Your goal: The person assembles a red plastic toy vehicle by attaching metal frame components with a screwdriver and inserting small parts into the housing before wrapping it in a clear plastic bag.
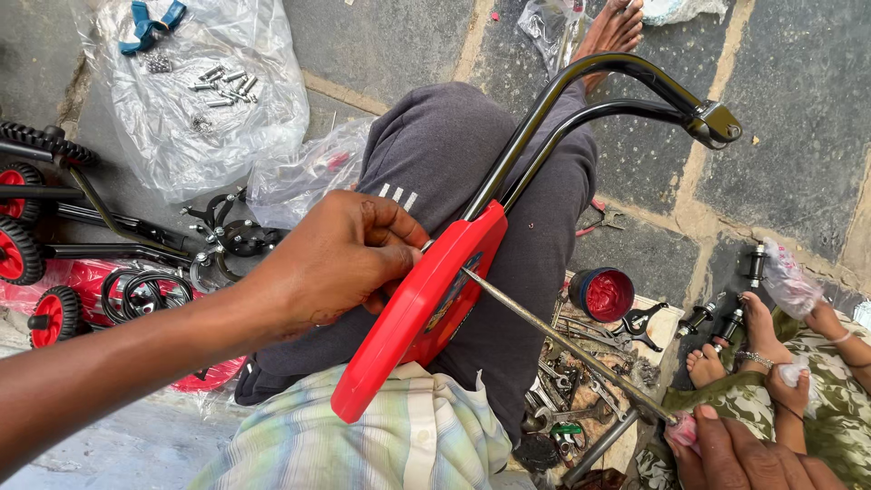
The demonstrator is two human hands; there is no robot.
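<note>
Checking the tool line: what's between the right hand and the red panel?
Head view: only the long screwdriver shaft, running from the right hand up to the red panel, above the grey trouser leg.

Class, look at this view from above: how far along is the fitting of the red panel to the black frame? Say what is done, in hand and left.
Done: the red panel already sits on the black tube frame. In hand: the left hand steadies the panel while the right hand drives a long screwdriver into it. Left: red wheels and loose bolts on plastic lie unfitted.
</note>
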